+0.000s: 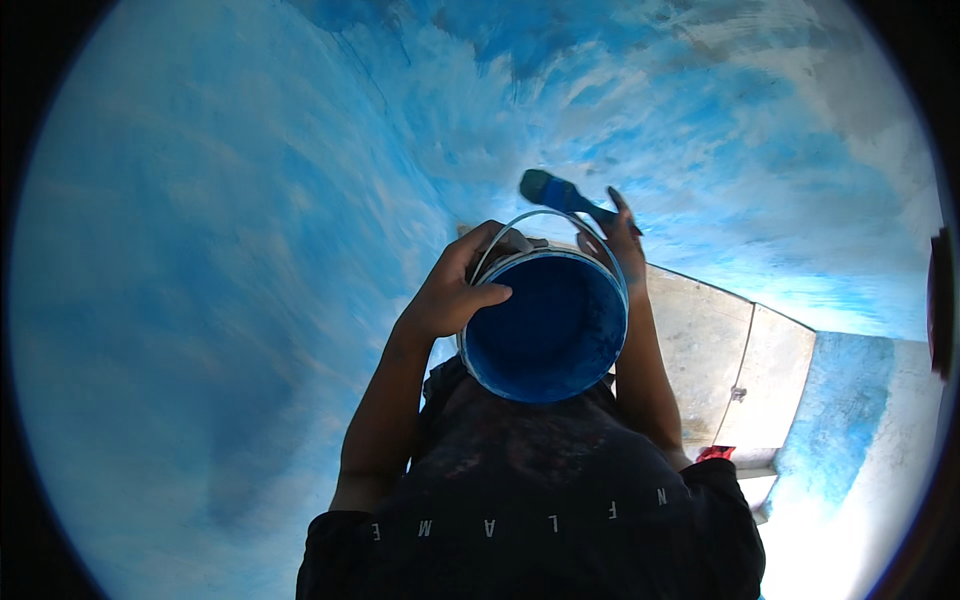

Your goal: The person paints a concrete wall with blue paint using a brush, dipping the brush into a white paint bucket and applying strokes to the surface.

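A paint bucket (612,335), white outside and coated with blue inside, is held in front of my chest with its mouth facing up. My left hand (452,290) grips its left rim, the thumb hooked over the inside edge. The wire handle (541,212) stands raised over the far side. Beyond the right rim, my right hand (624,250) holds a wide paintbrush (562,195) by its handle. The dark, paint-stained bristles point left, above the bucket. Something greyish shows by my left fingers at the far rim; I cannot tell what it is.
Walls streaked in blue and white (230,260) meet in a corner straight ahead. To the right lies a pale floor (700,335) crossed by a dark seam. A small red item (716,453) sits at the lower right, near bright light. A dark object (940,300) stands at the right edge.
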`<action>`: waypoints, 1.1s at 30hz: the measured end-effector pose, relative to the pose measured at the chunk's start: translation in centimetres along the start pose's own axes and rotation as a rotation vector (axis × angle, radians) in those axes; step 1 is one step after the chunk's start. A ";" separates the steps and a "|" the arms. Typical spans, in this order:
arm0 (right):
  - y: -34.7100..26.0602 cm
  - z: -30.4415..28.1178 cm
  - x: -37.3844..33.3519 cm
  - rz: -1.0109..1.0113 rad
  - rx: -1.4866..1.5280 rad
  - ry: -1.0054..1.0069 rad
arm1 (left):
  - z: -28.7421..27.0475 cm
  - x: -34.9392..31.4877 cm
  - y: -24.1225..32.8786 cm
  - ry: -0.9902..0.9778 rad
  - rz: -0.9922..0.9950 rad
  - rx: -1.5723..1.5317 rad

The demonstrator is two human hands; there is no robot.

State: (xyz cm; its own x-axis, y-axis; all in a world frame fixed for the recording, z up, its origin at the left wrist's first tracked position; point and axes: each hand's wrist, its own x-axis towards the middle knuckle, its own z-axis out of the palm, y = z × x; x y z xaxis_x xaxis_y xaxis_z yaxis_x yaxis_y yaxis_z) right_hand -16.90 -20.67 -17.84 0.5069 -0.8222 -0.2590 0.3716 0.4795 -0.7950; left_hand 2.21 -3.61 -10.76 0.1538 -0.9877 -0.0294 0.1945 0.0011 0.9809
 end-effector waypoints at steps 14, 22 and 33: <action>-14.4 -1.3 -9.1 -0.512 -0.397 -0.487 | 1.0 0.8 0.1 0.005 -0.033 -0.097; -9.4 5.3 -10.6 -0.512 -1.288 -0.724 | 2.5 1.1 1.3 -0.035 -0.056 -0.176; -4.8 5.6 -9.3 -0.807 -1.610 -0.649 | 3.4 1.3 2.7 -0.082 -0.005 -0.040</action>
State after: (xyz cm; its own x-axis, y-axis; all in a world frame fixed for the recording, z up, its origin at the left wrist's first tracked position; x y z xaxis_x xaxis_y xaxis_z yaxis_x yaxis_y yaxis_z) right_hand -19.04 -13.59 -8.53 0.9196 -0.2650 0.2901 -0.1412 -0.9119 -0.3854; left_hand -0.31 -5.44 -7.51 0.0728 -0.9972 -0.0164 0.2342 0.0011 0.9722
